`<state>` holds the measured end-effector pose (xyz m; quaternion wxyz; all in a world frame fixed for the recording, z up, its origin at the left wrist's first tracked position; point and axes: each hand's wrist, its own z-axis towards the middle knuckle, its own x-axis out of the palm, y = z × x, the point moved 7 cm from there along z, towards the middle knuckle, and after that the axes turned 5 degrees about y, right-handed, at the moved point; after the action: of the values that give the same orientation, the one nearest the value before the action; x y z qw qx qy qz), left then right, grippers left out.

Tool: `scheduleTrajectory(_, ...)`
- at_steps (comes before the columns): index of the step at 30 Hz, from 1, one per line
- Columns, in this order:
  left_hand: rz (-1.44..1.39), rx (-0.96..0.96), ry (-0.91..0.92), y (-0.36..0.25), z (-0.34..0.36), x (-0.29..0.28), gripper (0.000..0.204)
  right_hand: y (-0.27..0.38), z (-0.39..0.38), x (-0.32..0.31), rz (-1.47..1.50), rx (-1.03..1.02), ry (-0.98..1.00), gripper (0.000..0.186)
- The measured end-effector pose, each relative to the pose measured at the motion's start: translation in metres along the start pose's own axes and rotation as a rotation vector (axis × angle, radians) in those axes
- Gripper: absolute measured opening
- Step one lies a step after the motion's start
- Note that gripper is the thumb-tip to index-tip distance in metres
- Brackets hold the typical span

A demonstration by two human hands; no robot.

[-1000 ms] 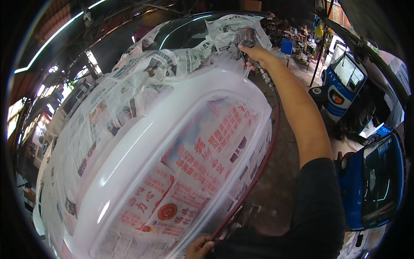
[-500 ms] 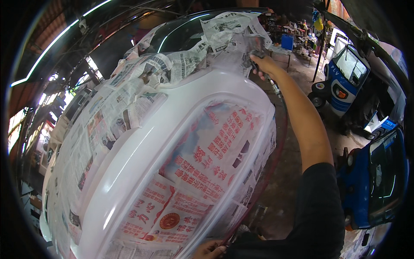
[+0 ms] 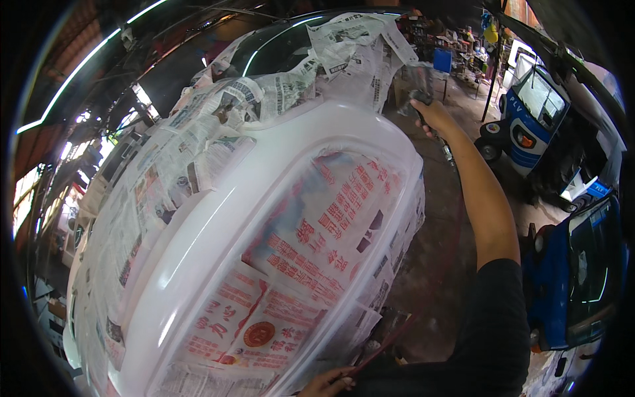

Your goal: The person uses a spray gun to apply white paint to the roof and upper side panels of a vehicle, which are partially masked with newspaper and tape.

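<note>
Out past the far right corner of a glossy white vehicle panel, my right hand is closed round a spray gun. A see-through cup sits on top of the gun, and a metal hose fitting hangs beneath my hand. At the lower edge, my left hand has its fingers curled on a thin red hose, close beside the panel's near side. Masking paper with red print covers the recessed middle of the panel.
Newspaper covers the body on the left, and more newspaper drapes the far end by a dark window. Blue-and-white vehicles and a blue one stand to the right. A blue box sits farther back.
My right hand and the spray gun have moved right, from over the panel's far corner to beyond its edge. The hose has shifted with them; my left hand has moved slightly right.
</note>
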<state>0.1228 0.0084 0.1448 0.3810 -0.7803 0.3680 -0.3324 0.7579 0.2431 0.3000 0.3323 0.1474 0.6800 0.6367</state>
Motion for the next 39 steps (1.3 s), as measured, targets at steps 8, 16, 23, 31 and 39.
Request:
scheduleTrajectory(8, 0.014, -0.155, -0.038, 0.007, -0.013, -0.009, 0.040, 0.083, -0.078, 0.045, 0.094, -0.141, 0.173, 0.043)
scheduleTrajectory(16, -0.099, -0.124, -0.182, 0.012, -0.037, -0.019, 0.038, -0.003, -0.062, 0.027, 0.173, -0.026, 0.016, 0.037)
scheduleTrajectory(23, -0.179, -0.086, -0.257, 0.012, -0.046, -0.017, 0.038, -0.115, -0.046, -0.008, 0.177, 0.102, -0.231, 0.036)
scheduleTrajectory(31, -0.112, -0.088, -0.176, 0.009, -0.043, -0.015, 0.036, -0.064, -0.092, 0.029, -0.001, 0.032, -0.108, 0.036)
scheduleTrajectory(39, -0.054, -0.082, -0.129, 0.007, -0.042, -0.013, 0.036, 0.036, -0.160, 0.086, 0.068, -0.213, 0.101, 0.036)
